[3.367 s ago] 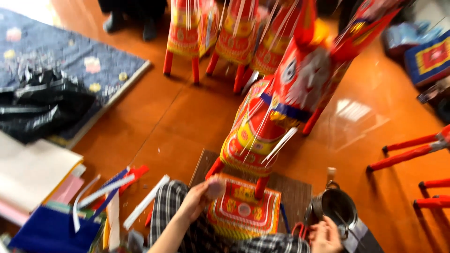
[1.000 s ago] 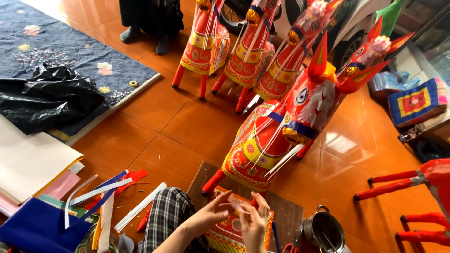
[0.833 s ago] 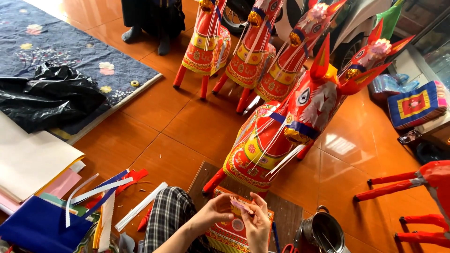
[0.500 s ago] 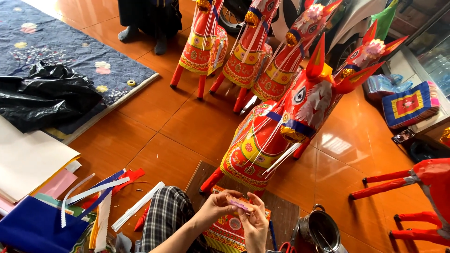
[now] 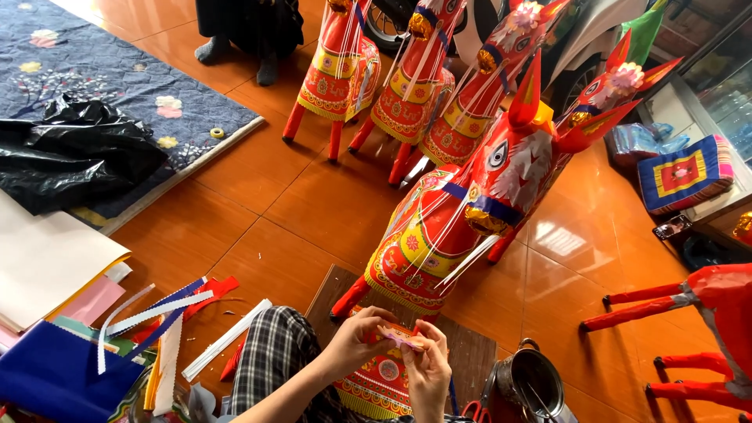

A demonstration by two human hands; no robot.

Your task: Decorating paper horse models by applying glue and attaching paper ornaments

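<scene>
My left hand [image 5: 359,342] and my right hand [image 5: 428,365] meet low in the view, both pinching a small pink and orange paper piece [image 5: 401,337] between the fingertips. Just beyond them stands a red and yellow paper horse [image 5: 439,235] with white strips hanging from its head, its legs on a brown board [image 5: 464,354]. A patterned red paper panel [image 5: 376,384] lies under my hands. My knee in checked trousers [image 5: 266,356] is to the left.
Three more paper horses [image 5: 407,94] stand at the back. A metal pot [image 5: 531,381] and red-handled scissors [image 5: 470,410] sit at right. Paper sheets and strips [image 5: 157,329] lie at left, a black plastic bag [image 5: 70,153] on a blue rug [image 5: 102,74]. Red horse legs [image 5: 689,329] show far right.
My right hand left the metal pot and joined the left hand. Both now hold the small paper piece in front of the horse; the view has tilted slightly.
</scene>
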